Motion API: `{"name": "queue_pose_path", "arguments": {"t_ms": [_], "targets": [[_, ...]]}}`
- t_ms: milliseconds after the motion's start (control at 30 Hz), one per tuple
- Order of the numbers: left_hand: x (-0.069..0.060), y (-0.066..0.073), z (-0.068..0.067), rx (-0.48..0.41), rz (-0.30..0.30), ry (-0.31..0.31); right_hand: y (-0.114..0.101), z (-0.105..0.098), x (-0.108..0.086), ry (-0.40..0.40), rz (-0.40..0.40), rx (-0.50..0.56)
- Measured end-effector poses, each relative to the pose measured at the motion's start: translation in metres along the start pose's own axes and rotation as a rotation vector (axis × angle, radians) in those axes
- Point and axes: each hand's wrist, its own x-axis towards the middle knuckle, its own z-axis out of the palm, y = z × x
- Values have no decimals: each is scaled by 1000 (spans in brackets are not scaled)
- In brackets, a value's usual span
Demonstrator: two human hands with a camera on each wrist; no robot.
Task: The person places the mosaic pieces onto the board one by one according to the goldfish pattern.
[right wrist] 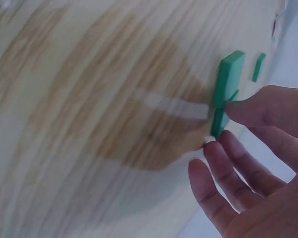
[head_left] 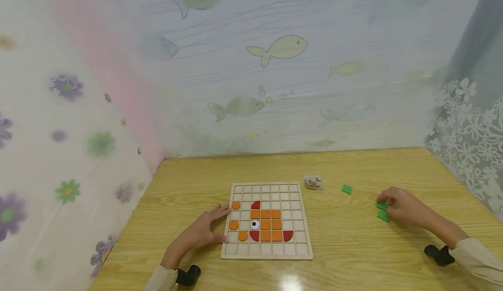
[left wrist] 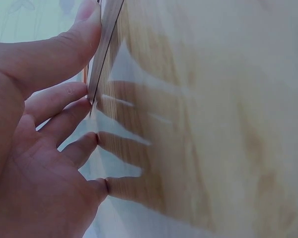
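Note:
A square wooden grid board (head_left: 267, 256) lies on the table with orange square tiles (head_left: 271, 224), orange round tiles (head_left: 233, 225), red quarter-round tiles (head_left: 288, 236) and one eye tile (head_left: 255, 224) in its cells. Along the board's left edge, my left hand (head_left: 204, 229) rests with its fingers spread and its thumb and fingertips touching the rim. Off to the right, my right hand (head_left: 402, 206) pinches a green square tile (right wrist: 219, 122) between thumb and fingers. A second green tile (right wrist: 229, 74) lies against it on the table. Farther back is a third green tile (head_left: 346, 189).
A small picture card (head_left: 313, 182) with a grid pattern lies beyond the board's upper right corner. The wooden table (head_left: 334, 247) ends at a wall (head_left: 235, 138) painted with fish. A flowered wall (head_left: 78, 151) stands on the left and a lace-patterned curtain (head_left: 471, 121) on the right.

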Motion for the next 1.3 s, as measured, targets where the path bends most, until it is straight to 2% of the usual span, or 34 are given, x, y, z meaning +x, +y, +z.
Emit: {"name": "queue_pose_path", "arguments": {"t_ms": [267, 633, 833, 1100, 1300], "targets": [[-1, 0, 0, -12, 8, 4, 4, 1, -1, 51, 25, -1], [-2, 1, 0, -5, 16, -1, 3, -1, 5, 19, 71, 26], [-1, 1, -1, -11, 12, 1, -3, 3, 13, 43, 28, 42], [0, 0, -1, -15, 26, 3, -20, 8, 30, 17, 6, 97], [-2, 1, -1, -15, 29, 7, -35, 15, 47, 23, -61, 114]]}}
